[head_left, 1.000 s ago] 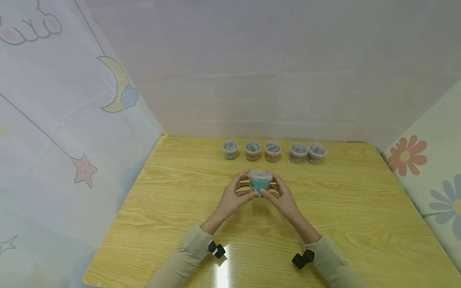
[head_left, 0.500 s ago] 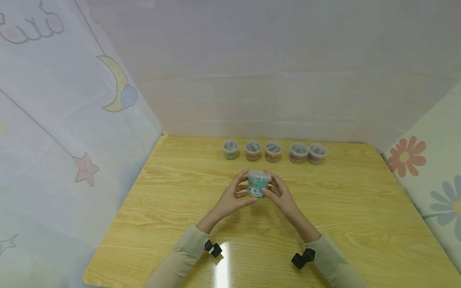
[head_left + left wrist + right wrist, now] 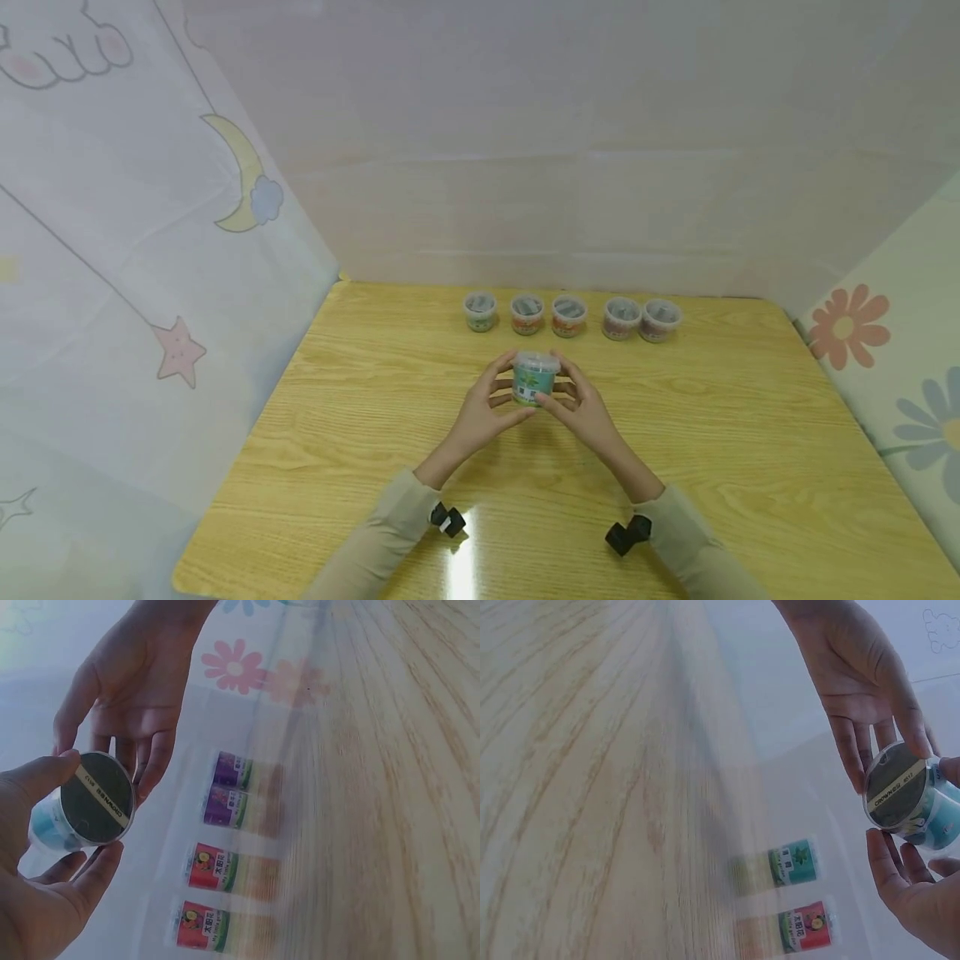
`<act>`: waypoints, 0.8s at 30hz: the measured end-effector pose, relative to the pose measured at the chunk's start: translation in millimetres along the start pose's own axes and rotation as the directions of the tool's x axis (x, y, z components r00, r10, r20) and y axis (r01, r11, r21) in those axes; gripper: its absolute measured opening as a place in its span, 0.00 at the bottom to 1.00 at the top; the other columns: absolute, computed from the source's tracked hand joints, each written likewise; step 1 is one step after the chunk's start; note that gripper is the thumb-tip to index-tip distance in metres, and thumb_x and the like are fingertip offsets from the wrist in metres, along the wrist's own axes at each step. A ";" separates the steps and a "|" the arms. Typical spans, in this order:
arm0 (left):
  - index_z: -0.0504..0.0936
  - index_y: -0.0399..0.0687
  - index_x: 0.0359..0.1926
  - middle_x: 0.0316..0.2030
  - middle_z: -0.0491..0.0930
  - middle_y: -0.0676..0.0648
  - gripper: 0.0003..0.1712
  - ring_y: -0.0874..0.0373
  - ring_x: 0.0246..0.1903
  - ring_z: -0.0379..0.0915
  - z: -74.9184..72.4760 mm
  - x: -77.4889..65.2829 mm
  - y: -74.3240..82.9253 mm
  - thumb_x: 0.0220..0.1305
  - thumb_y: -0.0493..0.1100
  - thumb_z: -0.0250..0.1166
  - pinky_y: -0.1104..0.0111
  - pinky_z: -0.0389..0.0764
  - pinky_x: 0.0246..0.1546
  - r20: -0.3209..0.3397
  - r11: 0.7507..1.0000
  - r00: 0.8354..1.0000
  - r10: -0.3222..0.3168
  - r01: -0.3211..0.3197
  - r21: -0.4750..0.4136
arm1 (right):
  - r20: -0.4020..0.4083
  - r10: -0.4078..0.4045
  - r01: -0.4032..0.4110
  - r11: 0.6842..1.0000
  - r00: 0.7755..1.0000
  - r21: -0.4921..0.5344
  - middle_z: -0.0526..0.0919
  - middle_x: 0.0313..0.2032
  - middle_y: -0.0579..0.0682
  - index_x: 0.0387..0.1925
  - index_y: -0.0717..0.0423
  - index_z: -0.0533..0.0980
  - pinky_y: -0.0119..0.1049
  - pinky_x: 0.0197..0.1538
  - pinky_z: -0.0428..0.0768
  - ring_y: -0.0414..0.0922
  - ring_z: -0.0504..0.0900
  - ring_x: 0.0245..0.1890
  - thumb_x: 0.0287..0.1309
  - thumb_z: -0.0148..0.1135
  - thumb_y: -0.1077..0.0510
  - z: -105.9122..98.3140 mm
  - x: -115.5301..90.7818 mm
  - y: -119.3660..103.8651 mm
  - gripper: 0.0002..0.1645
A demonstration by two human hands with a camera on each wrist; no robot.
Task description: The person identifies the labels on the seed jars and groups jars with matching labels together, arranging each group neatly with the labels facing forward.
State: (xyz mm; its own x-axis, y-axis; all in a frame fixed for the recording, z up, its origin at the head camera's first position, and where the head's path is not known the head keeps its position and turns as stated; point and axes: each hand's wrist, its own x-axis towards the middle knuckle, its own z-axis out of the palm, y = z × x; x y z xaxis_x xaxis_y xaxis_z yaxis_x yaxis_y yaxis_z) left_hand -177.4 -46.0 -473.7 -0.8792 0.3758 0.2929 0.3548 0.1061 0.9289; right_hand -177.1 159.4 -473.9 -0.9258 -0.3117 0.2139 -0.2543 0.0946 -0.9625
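A small lidded plastic tub (image 3: 533,379) with a teal label and a leafy plant picture is up off the table between my hands. My left hand (image 3: 480,412) holds its left side, thumb low at the front and fingers behind. From the right, my right hand (image 3: 589,413) holds it too, its thumb (image 3: 550,403) across the label's lower edge. Seen from below in the left wrist view, the tub's dark base (image 3: 97,796) carries a pale printed strip. The right wrist view also shows the base (image 3: 897,786), with fingers of both hands around the rim.
Along the back of the wooden table (image 3: 360,400) stands a row of similar tubs: a teal-green one (image 3: 480,312), two red ones (image 3: 527,314) and two purple ones (image 3: 660,320). Printed sheets hang behind and at both sides. Each sleeve carries a small black wrist camera (image 3: 628,535).
The tub has turned between my hands, bringing the plant picture and small white patches of its label to the front. It has also shifted slightly left. The back row stays put.
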 end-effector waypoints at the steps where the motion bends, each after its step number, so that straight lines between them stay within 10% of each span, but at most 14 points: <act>1: 0.52 0.47 0.75 0.67 0.58 0.36 0.50 0.39 0.58 0.69 -0.1 0.2 0.4 0.58 0.33 0.71 0.54 0.76 0.56 0.005 1.000 1.000 -0.001 0.001 -0.001 | 0.001 0.005 -0.005 1.000 1.000 0.006 0.65 0.58 0.63 0.75 0.59 0.50 0.32 0.51 0.79 0.53 0.75 0.52 0.65 0.61 0.64 -0.1 0.5 -0.3 0.43; 13: 0.47 0.37 0.75 0.67 0.55 0.30 0.45 0.33 0.60 0.64 -15.3 -2.1 28.5 0.64 0.30 0.63 0.42 0.68 0.60 0.106 0.990 0.994 -0.041 0.055 -0.130 | 0.042 -0.002 -0.003 0.994 0.999 0.113 0.61 0.62 0.67 0.74 0.60 0.49 0.32 0.53 0.78 0.54 0.73 0.54 0.66 0.57 0.67 -3.5 2.2 -2.3 0.42; 24: 0.47 0.41 0.75 0.66 0.57 0.30 0.45 0.33 0.59 0.67 -18.0 -1.1 25.4 0.65 0.28 0.62 0.58 0.77 0.56 0.128 0.982 0.990 -0.061 0.082 -0.172 | 0.066 0.001 -0.010 0.989 0.998 0.150 0.61 0.61 0.67 0.75 0.59 0.49 0.34 0.52 0.79 0.57 0.72 0.55 0.69 0.54 0.66 -5.0 1.8 0.0 0.39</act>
State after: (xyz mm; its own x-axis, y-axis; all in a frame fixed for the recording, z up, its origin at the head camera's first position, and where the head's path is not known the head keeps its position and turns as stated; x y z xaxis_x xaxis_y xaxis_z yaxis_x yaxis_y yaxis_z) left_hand -173.1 -60.3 -446.3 -0.8510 0.4836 0.2046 0.2213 -0.0230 0.9749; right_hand -180.3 163.5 -472.7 -0.9056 -0.3730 0.2020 -0.1996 -0.0455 -0.9788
